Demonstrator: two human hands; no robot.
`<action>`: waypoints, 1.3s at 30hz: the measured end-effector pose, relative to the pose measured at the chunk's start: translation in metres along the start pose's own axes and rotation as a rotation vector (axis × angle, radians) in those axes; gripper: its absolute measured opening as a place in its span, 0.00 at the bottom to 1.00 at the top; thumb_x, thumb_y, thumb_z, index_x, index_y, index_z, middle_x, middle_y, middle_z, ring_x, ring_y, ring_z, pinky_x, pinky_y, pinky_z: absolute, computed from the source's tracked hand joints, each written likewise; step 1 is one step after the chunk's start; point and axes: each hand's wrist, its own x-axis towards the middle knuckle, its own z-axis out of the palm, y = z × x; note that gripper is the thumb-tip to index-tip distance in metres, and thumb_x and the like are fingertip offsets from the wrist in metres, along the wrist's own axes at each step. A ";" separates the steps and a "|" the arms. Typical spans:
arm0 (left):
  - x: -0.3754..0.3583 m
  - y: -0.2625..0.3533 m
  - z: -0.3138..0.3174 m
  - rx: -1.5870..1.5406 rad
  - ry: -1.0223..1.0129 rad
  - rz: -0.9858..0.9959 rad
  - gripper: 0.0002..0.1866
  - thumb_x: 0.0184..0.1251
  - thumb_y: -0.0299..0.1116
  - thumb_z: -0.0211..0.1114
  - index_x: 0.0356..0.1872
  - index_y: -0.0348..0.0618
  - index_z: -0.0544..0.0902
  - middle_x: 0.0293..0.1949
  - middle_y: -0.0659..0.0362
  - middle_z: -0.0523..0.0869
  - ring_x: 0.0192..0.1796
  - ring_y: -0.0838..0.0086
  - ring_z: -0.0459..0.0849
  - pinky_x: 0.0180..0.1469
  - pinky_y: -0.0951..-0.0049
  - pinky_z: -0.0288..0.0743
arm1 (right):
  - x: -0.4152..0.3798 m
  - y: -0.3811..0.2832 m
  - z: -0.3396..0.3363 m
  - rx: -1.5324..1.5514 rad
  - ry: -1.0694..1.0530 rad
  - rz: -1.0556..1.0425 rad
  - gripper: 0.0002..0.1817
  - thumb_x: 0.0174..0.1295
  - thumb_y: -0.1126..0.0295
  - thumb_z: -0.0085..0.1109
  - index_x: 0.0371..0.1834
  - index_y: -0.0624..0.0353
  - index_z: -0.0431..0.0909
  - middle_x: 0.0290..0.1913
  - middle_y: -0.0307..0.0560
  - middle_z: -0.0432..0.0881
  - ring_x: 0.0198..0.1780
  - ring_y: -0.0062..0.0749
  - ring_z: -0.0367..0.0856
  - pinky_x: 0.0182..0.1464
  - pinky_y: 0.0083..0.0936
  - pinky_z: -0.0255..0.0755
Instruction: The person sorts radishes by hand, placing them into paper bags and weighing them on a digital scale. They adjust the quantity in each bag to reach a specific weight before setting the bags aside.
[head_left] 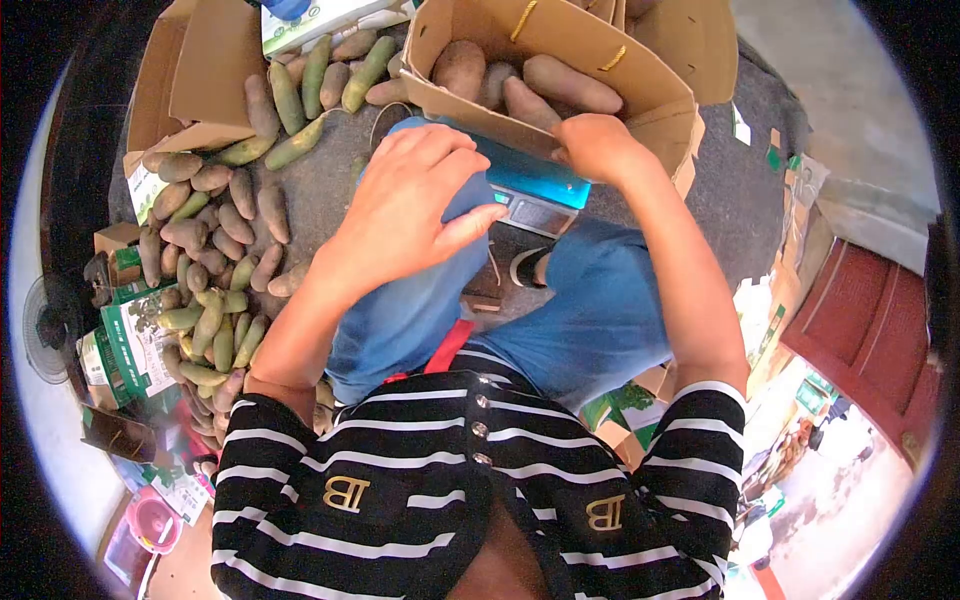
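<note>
A cardboard box [480, 112] with yellow cord handles stands in front of me and holds several large, brown, tuber-like vegetables [572, 84]. Under its near side is a blue digital scale [540, 190] with a display panel facing me. My right hand [604, 148] is at the box's near wall, its fingers curled at the rim and partly hidden. Over my bent knee, left of the scale, is my left hand [415, 195], back up, with thumb and fingers apart and nothing visible in it. The thumb points toward the scale's display.
Long brown and green vegetables [215, 240] lie heaped on the dark floor covering to my left. More lie beside an open carton [215, 75] at the upper left. Green-and-white printed cartons [140, 335] stand left of the heap. A reddish door [865, 330] is at the right.
</note>
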 end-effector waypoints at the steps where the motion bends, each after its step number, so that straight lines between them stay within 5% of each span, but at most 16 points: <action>1: 0.000 0.000 0.000 0.007 -0.006 -0.002 0.18 0.54 0.41 0.66 0.42 0.40 0.79 0.47 0.51 0.78 0.54 0.56 0.74 0.58 0.59 0.66 | 0.003 0.002 0.006 0.005 0.008 -0.018 0.13 0.57 0.63 0.58 0.40 0.60 0.78 0.37 0.57 0.81 0.42 0.51 0.79 0.44 0.44 0.72; 11: -0.002 -0.001 0.000 -0.013 0.015 0.001 0.17 0.57 0.42 0.64 0.42 0.41 0.79 0.47 0.51 0.78 0.53 0.56 0.75 0.58 0.59 0.65 | -0.010 0.000 -0.003 -0.002 0.084 -0.046 0.15 0.59 0.59 0.56 0.39 0.61 0.78 0.36 0.56 0.81 0.42 0.51 0.79 0.44 0.44 0.72; 14: -0.002 -0.003 -0.001 -0.019 0.009 0.004 0.17 0.57 0.42 0.64 0.42 0.41 0.78 0.46 0.51 0.78 0.53 0.56 0.75 0.58 0.59 0.65 | -0.018 -0.005 -0.020 0.020 0.079 0.025 0.21 0.60 0.50 0.53 0.37 0.59 0.82 0.39 0.56 0.83 0.45 0.49 0.81 0.45 0.42 0.75; 20: -0.005 -0.008 -0.008 -0.038 -0.024 -0.040 0.17 0.57 0.40 0.64 0.42 0.40 0.79 0.46 0.50 0.79 0.52 0.55 0.75 0.57 0.61 0.66 | -0.022 -0.004 -0.030 0.095 0.492 0.050 0.31 0.66 0.43 0.39 0.32 0.62 0.80 0.34 0.60 0.81 0.40 0.54 0.80 0.41 0.45 0.72; 36: -0.015 -0.024 -0.023 -0.166 0.023 -0.089 0.13 0.58 0.35 0.63 0.40 0.37 0.80 0.44 0.50 0.81 0.53 0.59 0.77 0.58 0.64 0.66 | -0.020 -0.007 -0.023 0.091 0.286 0.002 0.33 0.66 0.42 0.38 0.30 0.63 0.80 0.35 0.60 0.81 0.43 0.54 0.79 0.45 0.44 0.71; 39: -0.018 -0.025 -0.025 -0.188 0.036 -0.093 0.13 0.58 0.34 0.63 0.41 0.36 0.80 0.44 0.51 0.81 0.53 0.59 0.77 0.58 0.64 0.66 | -0.015 -0.004 -0.009 0.078 0.427 -0.092 0.33 0.65 0.41 0.38 0.33 0.62 0.82 0.34 0.59 0.82 0.42 0.54 0.80 0.45 0.46 0.73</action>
